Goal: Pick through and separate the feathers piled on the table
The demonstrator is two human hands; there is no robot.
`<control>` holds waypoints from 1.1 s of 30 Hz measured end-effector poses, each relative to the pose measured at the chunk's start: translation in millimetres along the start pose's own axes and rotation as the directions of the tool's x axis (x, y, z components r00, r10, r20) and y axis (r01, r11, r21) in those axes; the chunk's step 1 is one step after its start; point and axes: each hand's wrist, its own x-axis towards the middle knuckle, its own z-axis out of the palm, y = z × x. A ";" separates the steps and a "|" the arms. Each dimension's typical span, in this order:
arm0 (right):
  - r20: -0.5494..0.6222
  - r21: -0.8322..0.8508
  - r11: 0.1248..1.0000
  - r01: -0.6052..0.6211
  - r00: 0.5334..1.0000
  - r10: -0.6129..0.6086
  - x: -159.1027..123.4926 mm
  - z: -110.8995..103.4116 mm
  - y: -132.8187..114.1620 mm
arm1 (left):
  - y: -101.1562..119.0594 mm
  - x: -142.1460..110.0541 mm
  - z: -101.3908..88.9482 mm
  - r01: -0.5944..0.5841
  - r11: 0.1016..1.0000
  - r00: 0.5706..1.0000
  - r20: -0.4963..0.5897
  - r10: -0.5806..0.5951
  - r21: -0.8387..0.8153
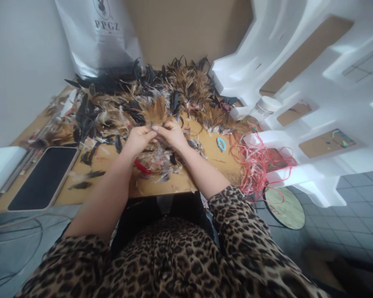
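Both hands meet over the near middle of the table (211,174), thumbs nearly touching. My left hand (139,140) and my right hand (174,134) pinch the base of a brown feather bunch (157,111), whose tips fan out away from me. The exact spot under the fingertips is too small to make out. Loose brown and black feathers (102,111) spread to the left and behind the hands. Below the wrists lie whitish feather scraps (164,161) and a red-handled tool (142,167), partly hidden by the left forearm.
A phone (43,178) lies at the left edge. To the right are a light-blue ring (221,144), tangled red strings (257,161) and a lidded jar (267,105) against white foam packaging (313,82). A white printed bag (102,37) stands behind. A round stool (284,207) is below.
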 end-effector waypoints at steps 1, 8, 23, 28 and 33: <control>-0.003 0.013 0.999 0.035 0.999 -0.035 0.5 -1.0 -0.9 | 1.2 0.9 -1.4 0.006 0.999 0.999 -0.031 -0.008 -0.046; 0.213 -0.105 0.991 0.082 0.975 -0.059 4.4 -24.8 -10.6 | 13.4 6.1 -11.4 -0.016 0.953 0.984 -0.173 -0.038 -0.303; 0.434 -0.651 0.727 0.220 0.893 0.118 3.7 -36.2 -9.5 | 11.3 9.2 -14.6 -0.011 0.941 0.980 -0.192 -0.058 -0.339; 0.353 -0.622 0.760 0.190 0.934 0.056 8.4 -59.5 -16.9 | 12.4 9.6 -16.1 -0.010 0.938 0.979 -0.196 -0.062 -0.346; 0.394 -0.575 0.803 0.159 0.913 0.102 6.4 -65.2 -24.6 | 13.6 9.7 -18.0 -0.033 0.933 0.977 -0.206 -0.045 -0.357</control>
